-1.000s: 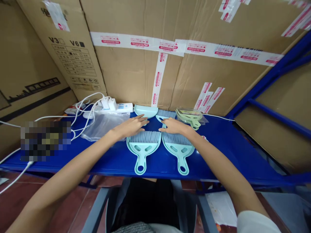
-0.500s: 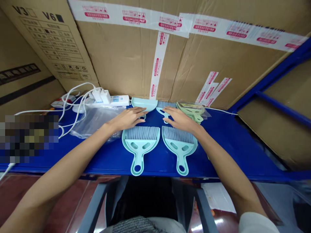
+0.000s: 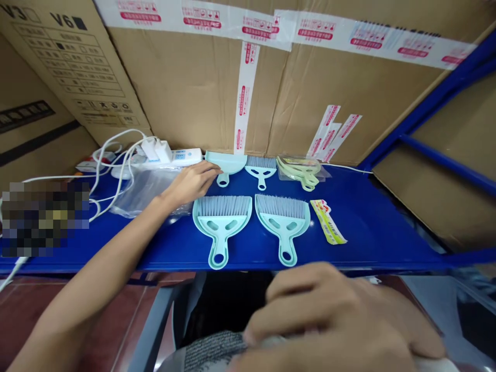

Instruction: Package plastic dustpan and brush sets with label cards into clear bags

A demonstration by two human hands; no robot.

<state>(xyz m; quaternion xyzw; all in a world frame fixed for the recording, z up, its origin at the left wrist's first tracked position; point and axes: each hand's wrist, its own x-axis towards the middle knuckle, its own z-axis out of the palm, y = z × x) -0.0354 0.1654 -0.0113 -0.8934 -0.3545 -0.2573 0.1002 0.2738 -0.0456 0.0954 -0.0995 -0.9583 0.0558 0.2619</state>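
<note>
Two mint-green brushes lie side by side on the blue shelf (image 3: 372,227), a left brush (image 3: 220,219) and a right brush (image 3: 284,219), handles toward me. Behind them lie a mint dustpan (image 3: 227,164) and a small brush (image 3: 262,168). My left hand (image 3: 189,183) rests on the shelf beside the dustpan, fingers stretched toward it, holding nothing. My right hand (image 3: 337,320) is pulled back close to the camera at the bottom, fingers curled over something whitish that I cannot make out.
A pale green set in a clear bag (image 3: 302,170) and a yellow label strip (image 3: 328,222) lie to the right. A clear plastic bag (image 3: 151,191), a power strip (image 3: 182,155) and white cables (image 3: 116,155) sit at the left. Taped cardboard boxes (image 3: 310,93) stand behind.
My right hand left the shelf and drew back close to the camera, uncovering the small brush and the yellow strip. My left hand stayed by the dustpan.
</note>
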